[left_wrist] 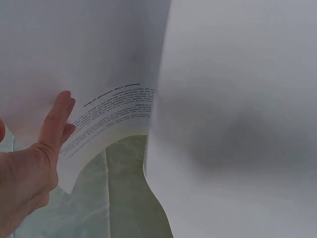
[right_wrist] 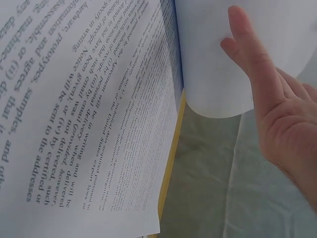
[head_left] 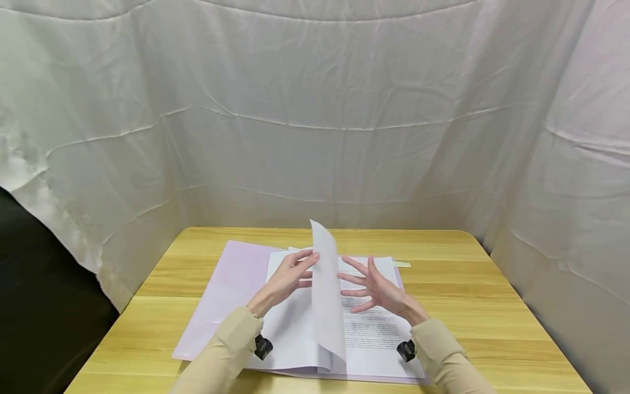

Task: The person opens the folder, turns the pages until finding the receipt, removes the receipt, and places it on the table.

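Note:
A raised white sheet (head_left: pixel 327 295) stands upright and curved in the middle of an open folder (head_left: pixel 236 290) with light purple covers. My left hand (head_left: pixel 287 278) is at its left side, fingers fairly straight and fingertips against the paper; in the left wrist view, faint print shows along the lower part of that sheet (left_wrist: pixel 111 106). On the other side, my right hand (head_left: pixel 381 290) is held with fingers spread, fingertips close to the sheet, above a printed page (head_left: pixel 374 334). Dense text covers this page (right_wrist: pixel 99 124) in the right wrist view. A blank white page (head_left: pixel 287 334) lies on the left.
The folder lies on a wooden table (head_left: pixel 472 306). A pale tab (head_left: pixel 402 265) sticks out past the pages' upper right edge. Light grey cloth (head_left: pixel 315 158) hangs behind and on both sides, with a black surface (head_left: pixel 39 295) at the far left.

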`<state>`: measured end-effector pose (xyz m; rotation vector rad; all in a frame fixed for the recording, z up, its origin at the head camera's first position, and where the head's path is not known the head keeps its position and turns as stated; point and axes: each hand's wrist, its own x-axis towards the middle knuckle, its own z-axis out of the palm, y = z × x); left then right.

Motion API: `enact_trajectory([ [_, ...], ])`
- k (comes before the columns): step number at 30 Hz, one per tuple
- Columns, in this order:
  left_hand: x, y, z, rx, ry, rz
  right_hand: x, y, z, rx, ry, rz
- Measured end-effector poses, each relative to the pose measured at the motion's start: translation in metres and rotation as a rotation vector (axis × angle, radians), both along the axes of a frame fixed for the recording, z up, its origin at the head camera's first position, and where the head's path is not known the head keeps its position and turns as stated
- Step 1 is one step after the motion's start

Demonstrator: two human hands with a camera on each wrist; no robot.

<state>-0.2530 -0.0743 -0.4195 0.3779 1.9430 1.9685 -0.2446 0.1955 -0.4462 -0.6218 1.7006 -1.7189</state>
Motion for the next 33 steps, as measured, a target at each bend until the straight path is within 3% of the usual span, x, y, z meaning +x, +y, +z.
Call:
enact_trajectory([
  [7,-0.001,-0.004,0.001,-0.025,0.008,0.040,0.001,0.001,0.000,0.032,0.023,-0.008],
  [11,-0.002,-0.007,0.000,-0.037,0.001,0.089,0.000,0.005,-0.003,0.097,0.068,-0.052],
  [22,-0.006,-0.018,-0.009,-0.074,-0.069,0.259,-0.006,0.033,-0.023,0.407,0.367,-0.168],
  [29,-0.009,-0.031,-0.014,-0.087,-0.083,0.296,-0.009,0.041,-0.029,0.460,0.396,-0.145],
  [33,-0.012,-0.041,-0.019,-0.138,-0.061,0.323,-0.010,0.043,-0.029,0.468,0.411,-0.103],
])
